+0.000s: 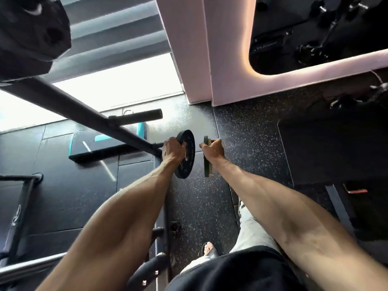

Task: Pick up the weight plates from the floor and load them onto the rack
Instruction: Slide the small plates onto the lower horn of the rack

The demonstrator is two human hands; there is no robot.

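The speckled rubber floor (201,202) lies open below and ahead of both plates, running up to the foot of the pink wall (189,59), whose corner stands just beyond the hands. To the left the room is tighter. A dark steel beam of the rack (84,106) slants down from the upper left and ends right behind the left hand. A short round peg (138,117) juts from that beam toward the right, above and left of the plates.

A large black plate (31,32) hangs at the top left corner. A black and teal bench pad (105,147) sits low behind the beam, and further rack tubes crowd the lower left. A sandalled foot (209,248) stands on the floor between the arms.

Both arms reach forward and down, nearly straight. The left hand (173,151) grips the small black plate (190,143) with fingers curled over its rim, the plate held upright off the floor. The right hand (212,151) grips a thin green plate (206,170), seen edge-on and also upright, just beside the black one with a narrow gap between them.
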